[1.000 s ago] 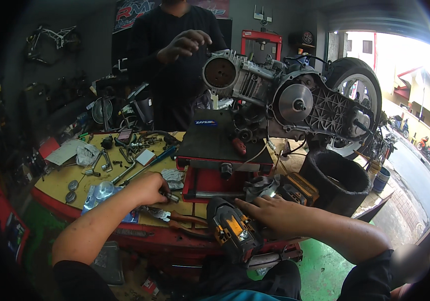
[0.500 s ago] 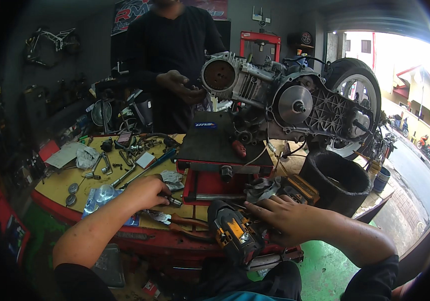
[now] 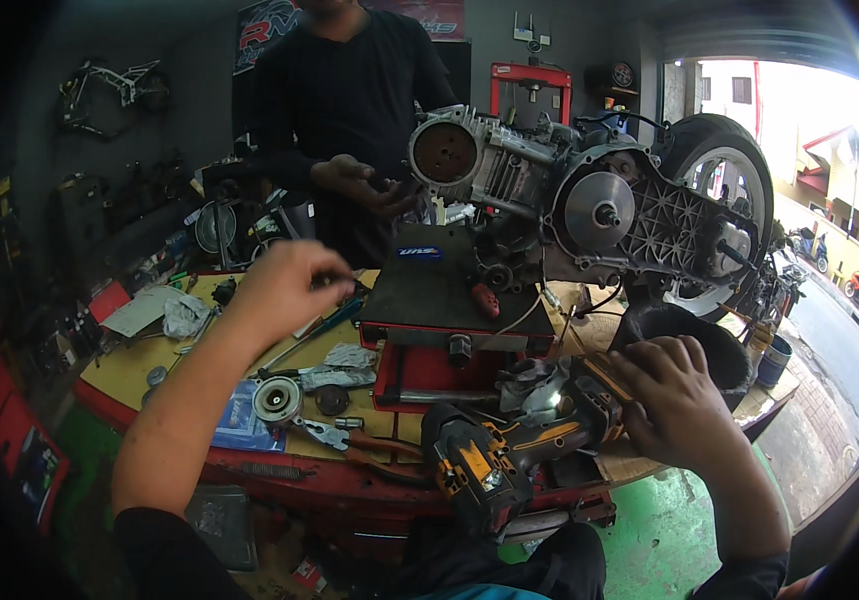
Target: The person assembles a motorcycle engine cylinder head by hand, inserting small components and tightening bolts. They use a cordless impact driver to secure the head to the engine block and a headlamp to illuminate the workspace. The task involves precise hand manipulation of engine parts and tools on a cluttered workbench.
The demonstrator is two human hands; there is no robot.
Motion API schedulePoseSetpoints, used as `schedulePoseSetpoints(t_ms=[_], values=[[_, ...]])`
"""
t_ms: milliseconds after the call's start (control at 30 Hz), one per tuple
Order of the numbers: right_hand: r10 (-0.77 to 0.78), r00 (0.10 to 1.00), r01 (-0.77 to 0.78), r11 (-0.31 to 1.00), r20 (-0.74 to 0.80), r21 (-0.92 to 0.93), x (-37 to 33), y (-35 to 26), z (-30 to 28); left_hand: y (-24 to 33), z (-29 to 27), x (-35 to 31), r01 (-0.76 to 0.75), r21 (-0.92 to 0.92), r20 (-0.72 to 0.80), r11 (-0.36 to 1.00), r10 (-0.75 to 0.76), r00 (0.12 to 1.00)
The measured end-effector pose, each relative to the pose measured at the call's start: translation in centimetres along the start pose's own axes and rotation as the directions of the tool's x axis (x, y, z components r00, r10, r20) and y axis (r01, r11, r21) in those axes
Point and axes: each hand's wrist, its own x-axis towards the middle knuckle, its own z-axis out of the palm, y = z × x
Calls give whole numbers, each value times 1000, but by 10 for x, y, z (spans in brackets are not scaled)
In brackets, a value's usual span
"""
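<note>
My left hand (image 3: 294, 290) is raised above the yellow-topped bench, its fingers bent and apart with nothing visible in them. Under my right hand (image 3: 677, 385) lies a black and yellow cordless impact wrench (image 3: 589, 400); the spread fingers rest on the rear of its head, off the handle, and a small light glows near it. Its battery end (image 3: 477, 470) points toward me. Pliers with orange handles (image 3: 369, 445) lie left of the battery. Nearby are a small metal socket (image 3: 349, 423), a round metal part (image 3: 277, 399) and a dark round cap (image 3: 331, 401).
A scooter engine (image 3: 589, 205) with its rear wheel (image 3: 749, 170) stands beyond a black-topped stand (image 3: 424, 285) with a red drawer. Right of that is a black bucket-like container (image 3: 684, 330). Another person's hand (image 3: 359, 185) hovers by the engine. Crumpled rags (image 3: 184, 315) lie far left.
My left hand has lifted away from the socket, moving up and farther out, uncovering the round metal part. My right hand has slid right, from the impact wrench's handle to its rear.
</note>
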Motion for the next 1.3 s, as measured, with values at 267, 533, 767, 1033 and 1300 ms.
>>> schedulePoseSetpoints(t_ms=[267,533,767,1033,1300], values=[[38,999,-34,992,-35,119,-33,-21,22,-2,6,87,-152,84,-341,985,172,924],[170,962,-116,963,-215,243,-83,-39,83,-1,41,125,-254,128,-507,959,283,814],[233,922,-142,946,-308,292,-87,-34,102,16,61,150,-177,304,-600,936,333,728],[189,902,-126,975,-387,182,-95,-31,129,29,71,156,-123,364,-594,923,332,733],[186,869,-115,977,-459,178,-93,-32,137,30,70,158,-134,347,-574,928,324,752]])
